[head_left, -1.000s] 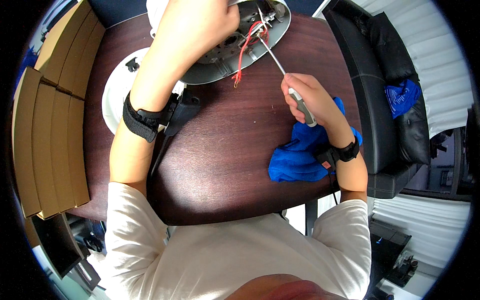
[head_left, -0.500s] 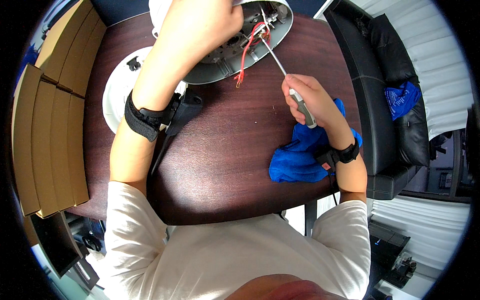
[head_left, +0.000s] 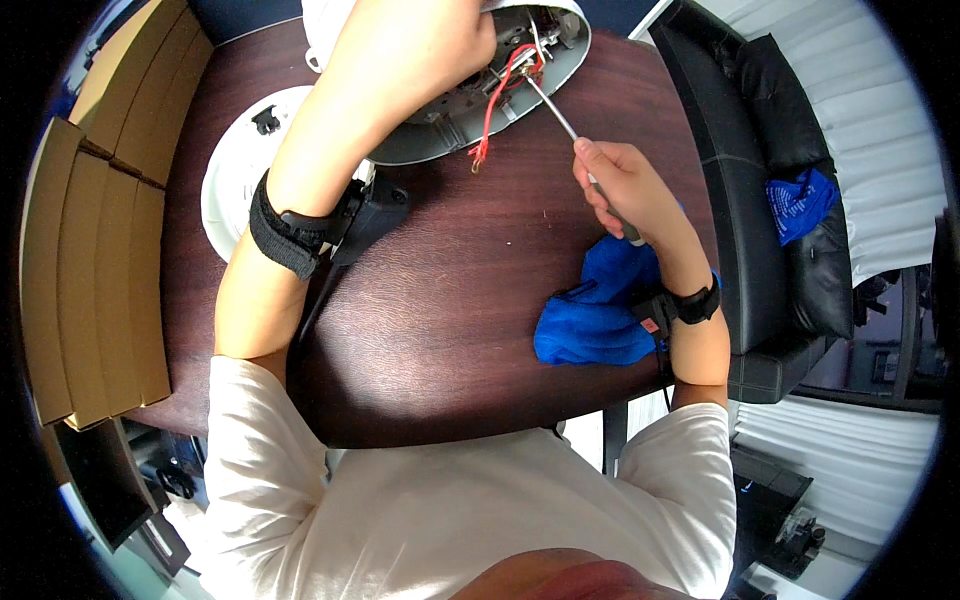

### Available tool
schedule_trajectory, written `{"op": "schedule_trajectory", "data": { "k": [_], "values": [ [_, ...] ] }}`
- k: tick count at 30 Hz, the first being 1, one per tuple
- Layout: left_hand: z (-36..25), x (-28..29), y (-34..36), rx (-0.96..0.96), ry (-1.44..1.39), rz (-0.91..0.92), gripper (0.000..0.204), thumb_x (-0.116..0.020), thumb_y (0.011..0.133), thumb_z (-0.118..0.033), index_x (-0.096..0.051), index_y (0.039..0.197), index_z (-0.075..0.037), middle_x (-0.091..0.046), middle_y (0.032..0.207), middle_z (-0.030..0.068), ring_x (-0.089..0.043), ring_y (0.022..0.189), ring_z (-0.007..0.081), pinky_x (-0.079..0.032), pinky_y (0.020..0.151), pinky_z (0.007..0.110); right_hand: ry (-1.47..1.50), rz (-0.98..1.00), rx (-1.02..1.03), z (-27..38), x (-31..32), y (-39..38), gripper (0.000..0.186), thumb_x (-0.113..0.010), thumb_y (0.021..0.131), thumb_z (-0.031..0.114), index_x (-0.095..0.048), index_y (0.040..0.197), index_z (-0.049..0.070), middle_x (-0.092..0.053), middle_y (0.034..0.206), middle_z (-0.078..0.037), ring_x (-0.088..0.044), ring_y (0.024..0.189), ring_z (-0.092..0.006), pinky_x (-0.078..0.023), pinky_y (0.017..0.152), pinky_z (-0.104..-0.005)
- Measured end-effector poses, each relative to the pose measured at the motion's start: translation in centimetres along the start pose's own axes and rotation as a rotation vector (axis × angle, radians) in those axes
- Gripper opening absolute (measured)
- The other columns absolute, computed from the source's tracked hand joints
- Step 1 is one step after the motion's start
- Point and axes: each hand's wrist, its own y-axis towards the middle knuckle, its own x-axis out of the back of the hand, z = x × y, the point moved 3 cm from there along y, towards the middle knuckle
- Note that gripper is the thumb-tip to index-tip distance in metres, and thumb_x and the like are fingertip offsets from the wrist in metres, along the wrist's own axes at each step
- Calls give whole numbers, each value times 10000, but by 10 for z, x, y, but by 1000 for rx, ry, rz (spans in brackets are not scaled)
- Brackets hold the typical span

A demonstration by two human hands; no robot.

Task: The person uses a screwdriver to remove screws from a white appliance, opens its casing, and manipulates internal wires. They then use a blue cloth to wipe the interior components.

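At the table's far side lies an opened appliance, a white shell with a grey rim and metal parts inside. Red wires spill over its rim, their bare ends hanging down. My left hand is closed on the appliance from above, its fingertips out of sight. My right hand grips a screwdriver by its grey-and-white handle. The thin shaft slants up and left, its tip in among the metal parts beside the wires. Behind my left forearm rests a round white cover with a small black part on it.
A crumpled blue cloth lies under my right wrist on the dark wooden table. Cardboard boxes line the left edge. To the right is a black sofa with a blue bag. Each wrist wears a strapped black device.
My right hand has turned on the screwdriver handle and shifted slightly up, covering more of it. The tip stays in nearly the same spot. My left hand keeps its hold.
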Motion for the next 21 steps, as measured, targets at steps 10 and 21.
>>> {"op": "schedule_trajectory", "data": {
  "k": [10, 21],
  "values": [
    [1, -3, 1, 0, 61, 13, 458, -476, 690, 52, -648, 1099, -61, -558, 1181, 254, -451, 1182, 467, -320, 1001, 579, -410, -217, 109, 14, -2, -5, 427, -450, 949, 331, -537, 690, 2, -503, 513, -157, -529, 435, -297, -432, 451, -413],
    [2, -3, 1, 19, 91, -3, 438, -479, 698, 34, -652, 1088, -63, -571, 1163, 249, -468, 1165, 461, -325, 984, 602, -1071, -638, 415, 27, -5, -14, 327, -502, 913, 315, -577, 718, 63, -583, 597, -169, -592, 571, -372, -461, 475, -464]
  ]
}}
